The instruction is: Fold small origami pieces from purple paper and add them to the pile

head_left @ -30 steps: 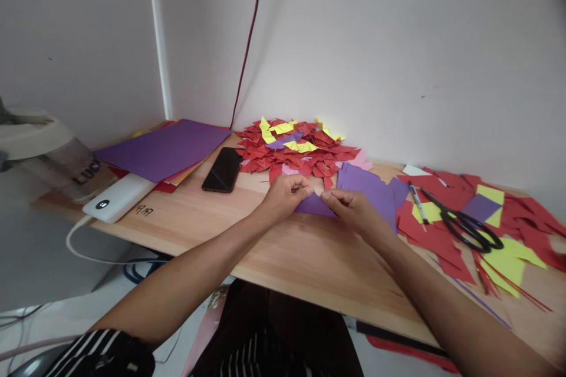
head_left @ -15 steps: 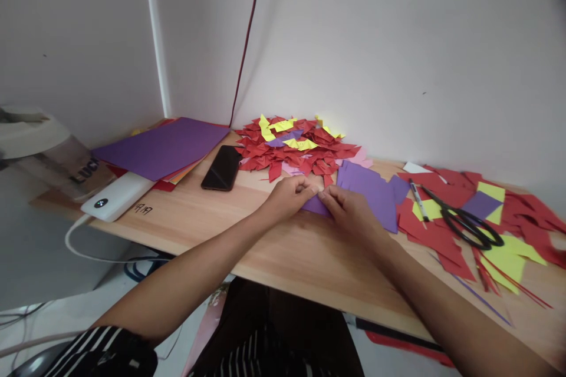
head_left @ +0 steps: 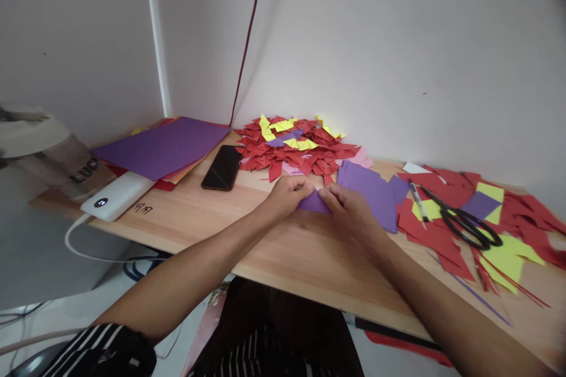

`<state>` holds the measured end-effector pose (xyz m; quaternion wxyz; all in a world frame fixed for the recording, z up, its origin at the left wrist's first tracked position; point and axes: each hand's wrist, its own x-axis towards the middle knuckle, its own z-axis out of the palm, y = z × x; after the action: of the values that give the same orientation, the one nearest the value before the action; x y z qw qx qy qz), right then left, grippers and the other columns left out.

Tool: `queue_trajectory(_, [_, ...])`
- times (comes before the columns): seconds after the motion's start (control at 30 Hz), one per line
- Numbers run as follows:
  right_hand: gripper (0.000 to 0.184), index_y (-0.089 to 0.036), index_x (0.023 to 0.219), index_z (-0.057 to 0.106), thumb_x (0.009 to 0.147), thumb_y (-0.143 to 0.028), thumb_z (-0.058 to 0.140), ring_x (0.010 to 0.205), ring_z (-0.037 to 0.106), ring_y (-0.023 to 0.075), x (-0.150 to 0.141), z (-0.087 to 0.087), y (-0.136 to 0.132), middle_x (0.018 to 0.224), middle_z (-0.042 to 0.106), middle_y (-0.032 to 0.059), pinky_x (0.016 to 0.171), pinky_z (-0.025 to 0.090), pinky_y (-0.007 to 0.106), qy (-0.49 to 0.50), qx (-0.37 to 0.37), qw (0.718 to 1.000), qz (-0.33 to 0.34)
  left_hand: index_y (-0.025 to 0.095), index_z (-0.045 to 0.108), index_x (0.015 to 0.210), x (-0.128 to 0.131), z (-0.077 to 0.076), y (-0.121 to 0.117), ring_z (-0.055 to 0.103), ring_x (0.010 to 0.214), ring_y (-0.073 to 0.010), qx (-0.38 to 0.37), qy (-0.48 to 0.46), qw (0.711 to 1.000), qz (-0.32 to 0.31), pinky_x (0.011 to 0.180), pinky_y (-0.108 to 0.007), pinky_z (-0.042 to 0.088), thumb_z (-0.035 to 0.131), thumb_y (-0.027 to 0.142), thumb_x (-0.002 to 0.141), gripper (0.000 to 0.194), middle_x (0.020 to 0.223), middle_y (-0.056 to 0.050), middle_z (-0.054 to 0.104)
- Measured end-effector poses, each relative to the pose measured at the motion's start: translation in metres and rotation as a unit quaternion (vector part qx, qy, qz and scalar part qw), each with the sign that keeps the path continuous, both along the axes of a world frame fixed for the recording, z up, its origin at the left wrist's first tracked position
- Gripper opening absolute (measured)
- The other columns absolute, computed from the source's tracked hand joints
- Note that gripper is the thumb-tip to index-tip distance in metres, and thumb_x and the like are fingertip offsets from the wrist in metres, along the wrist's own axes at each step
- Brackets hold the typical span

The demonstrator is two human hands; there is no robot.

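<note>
Between my two hands is a small piece of purple paper [head_left: 315,203], pinched at its upper edge just over the wooden table [head_left: 247,241]. My left hand [head_left: 289,193] is closed on its left side, thumb against fingers. On the other side, my right hand [head_left: 347,203] grips it the same way. Both hands partly cover the paper, so its full shape is hidden. Right beside my right hand lies a stack of purple paper sheets [head_left: 371,188]. Behind my hands spreads a pile of folded red, yellow and purple paper pieces [head_left: 300,144].
Black scissors [head_left: 473,227] and a pen [head_left: 418,197] rest on red and yellow paper scraps [head_left: 446,247] at the right. To the left are a phone [head_left: 221,168], a white power bank [head_left: 117,195], large purple sheets [head_left: 168,144] and a plastic cup [head_left: 48,153].
The fingertips of my two hands have drawn slightly apart, and more of the purple paper shows between them. Both hands keep their pinch; everything else stays in place.
</note>
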<state>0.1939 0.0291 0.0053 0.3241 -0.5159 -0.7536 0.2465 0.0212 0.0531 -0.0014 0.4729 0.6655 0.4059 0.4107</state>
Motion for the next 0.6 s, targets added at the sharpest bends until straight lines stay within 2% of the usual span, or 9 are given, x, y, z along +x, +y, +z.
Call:
queue_trajectory(0.17, [0.04, -0.022, 0.064, 0.038, 0.092, -0.05, 0.04, 0.053, 0.035, 0.0108, -0.0012, -0.0017, 0.0007, 0.057, 0.036, -0.0041, 0.05, 0.027, 0.024, 0.048, -0.078, 0.995, 0.03, 0.016, 0.046, 0.061, -0.0006, 0.0001, 0.0007, 0.034, 0.058, -0.0094, 0.03, 0.01, 0.999, -0.013, 0.054, -0.023, 0.025, 0.053, 0.043, 0.082, 0.035, 0.06, 0.003, 0.038])
queue_trajectory(0.3, [0.044, -0.021, 0.06, 0.036, 0.09, -0.054, 0.043, 0.052, 0.033, 0.0104, -0.0005, -0.0015, 0.0013, 0.056, 0.034, -0.0039, 0.048, 0.025, 0.024, 0.027, -0.052, 0.998, 0.02, 0.017, 0.041, 0.059, -0.0003, 0.0028, -0.0004, 0.033, 0.058, -0.0092, 0.06, 0.015, 0.998, -0.004, 0.054, -0.023, 0.025, 0.051, 0.043, 0.083, 0.037, 0.059, 0.003, 0.034])
queue_trajectory(0.4, [0.048, -0.021, 0.058, 0.035, 0.089, -0.058, 0.043, 0.05, 0.033, 0.0099, 0.0004, -0.0014, 0.0014, 0.053, 0.035, -0.004, 0.047, 0.025, 0.024, 0.029, -0.052, 0.998, 0.018, 0.017, 0.043, 0.059, -0.0001, 0.0033, -0.0008, 0.033, 0.056, -0.0088, 0.038, 0.015, 0.999, 0.016, 0.053, -0.023, 0.025, 0.055, 0.044, 0.081, 0.037, 0.056, 0.004, 0.037])
queue_trajectory(0.5, [0.049, -0.021, 0.06, 0.037, 0.088, -0.061, 0.043, 0.046, 0.033, 0.0096, 0.001, -0.0005, -0.0002, 0.05, 0.037, -0.0047, 0.045, 0.024, 0.024, 0.049, -0.087, 0.995, 0.014, 0.016, 0.047, 0.06, -0.0011, 0.0028, -0.0006, 0.035, 0.053, -0.0085, 0.005, 0.019, 0.999, 0.037, 0.052, -0.022, 0.024, 0.058, 0.045, 0.078, 0.036, 0.054, 0.004, 0.039])
queue_trajectory(0.6, [0.049, -0.021, 0.063, 0.04, 0.091, -0.062, 0.037, 0.047, 0.036, 0.0108, 0.0016, 0.0022, -0.002, 0.05, 0.041, -0.0036, 0.045, 0.027, 0.025, 0.068, -0.122, 0.99, 0.018, 0.016, 0.047, 0.059, -0.0023, 0.0029, -0.0009, 0.034, 0.053, -0.008, 0.005, 0.013, 1.0, 0.028, 0.051, -0.022, 0.023, 0.059, 0.046, 0.078, 0.038, 0.054, 0.004, 0.038])
